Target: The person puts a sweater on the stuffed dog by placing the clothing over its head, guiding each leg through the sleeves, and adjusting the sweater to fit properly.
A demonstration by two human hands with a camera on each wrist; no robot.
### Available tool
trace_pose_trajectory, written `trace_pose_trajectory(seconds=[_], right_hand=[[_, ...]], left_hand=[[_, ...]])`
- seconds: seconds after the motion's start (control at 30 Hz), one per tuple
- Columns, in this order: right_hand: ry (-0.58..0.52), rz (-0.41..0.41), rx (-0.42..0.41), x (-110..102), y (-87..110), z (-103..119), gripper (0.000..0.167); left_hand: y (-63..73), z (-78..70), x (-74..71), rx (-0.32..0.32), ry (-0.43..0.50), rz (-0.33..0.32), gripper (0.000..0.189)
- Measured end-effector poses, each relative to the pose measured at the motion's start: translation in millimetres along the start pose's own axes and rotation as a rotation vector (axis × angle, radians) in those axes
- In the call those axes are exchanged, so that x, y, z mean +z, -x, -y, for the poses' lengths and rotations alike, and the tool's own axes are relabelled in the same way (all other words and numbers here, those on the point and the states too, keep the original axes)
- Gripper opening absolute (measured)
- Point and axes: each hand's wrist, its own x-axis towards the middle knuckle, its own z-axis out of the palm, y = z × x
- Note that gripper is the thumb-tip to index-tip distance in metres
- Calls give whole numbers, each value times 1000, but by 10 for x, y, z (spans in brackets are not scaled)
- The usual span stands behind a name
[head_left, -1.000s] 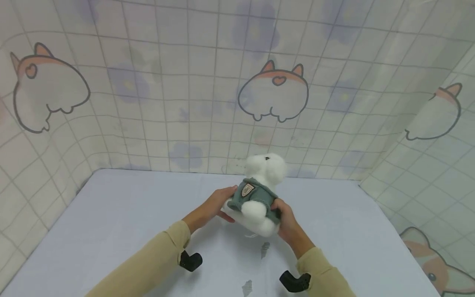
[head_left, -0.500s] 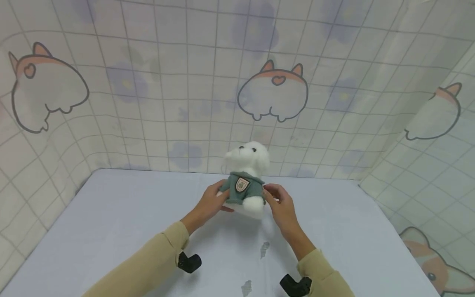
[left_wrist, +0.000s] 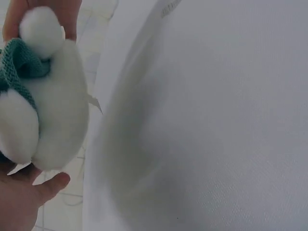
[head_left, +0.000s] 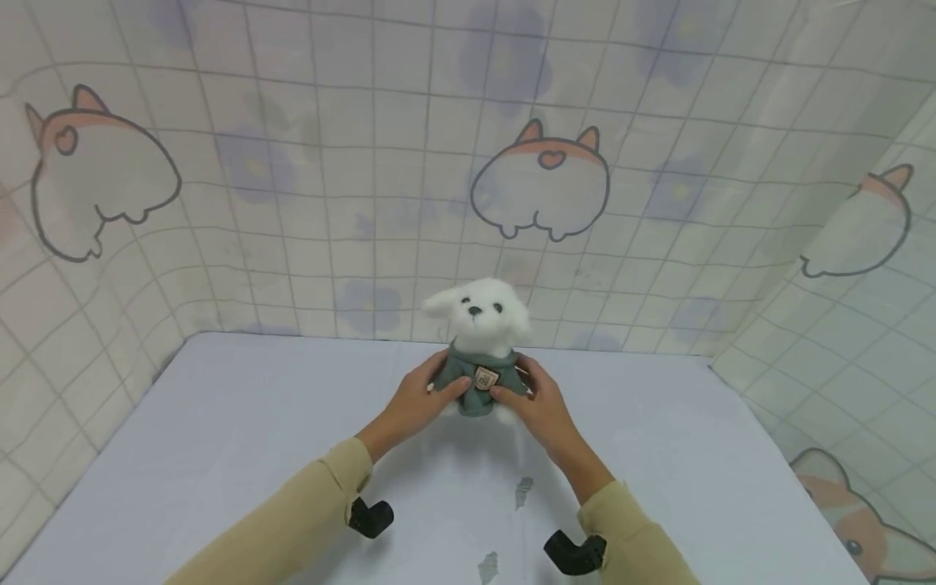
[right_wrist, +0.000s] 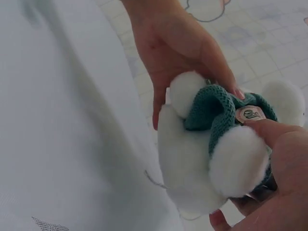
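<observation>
A white plush dog [head_left: 483, 321] in a green knitted sweater [head_left: 475, 402] is held upright, its face toward me, over the far part of the table. My left hand [head_left: 417, 400] grips its body from the left, thumb on the sweater's front. From the other side my right hand [head_left: 539, 404] grips it, thumb beside the shield-shaped patch [head_left: 486, 379]. In the right wrist view the plush dog's white underside [right_wrist: 185, 163] and round feet show, with a thin tag or string below. Its back is hidden from the head view.
The white table [head_left: 256, 422] has two torn grey patches, one of them a patch [head_left: 523, 491] right of centre. A grid-patterned curtain [head_left: 329, 203] with corgi drawings surrounds the table's back and sides. Black camera mounts [head_left: 370, 517] sit at both wrists.
The plush dog has turned from tilted and facing away upward to upright and facing me, moving slightly left and back. My right hand loosened, then took hold again higher up.
</observation>
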Motion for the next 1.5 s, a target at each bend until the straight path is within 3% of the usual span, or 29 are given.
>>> trace_pose_trajectory(seconds=[0.2,0.37,0.53,0.77,1.03,1.33,1.5], right_hand=[[-24,13,-26,61,-82,-117,77],[71,-39,-5,112,-160,-202,75],[183,-82,10,186,-253,-232,71],[245,-81,-27,276,-333,-294,64],[275,-81,-22,314,-365,-294,57],[322,-60,-35,257,-399,-312,54],[370,-33,-73,144,-308,-307,52]], left_hand=[[-71,96,-12,101,-85,-54,63],[-122,164,-13,133,-153,-85,65],[-160,208,-27,105,-188,-121,64],[-160,333,-45,64,-189,-119,61],[-170,393,-100,102,-206,-142,62],[-219,404,-132,19,-229,-89,66],[-167,356,-144,-19,-275,-47,71]])
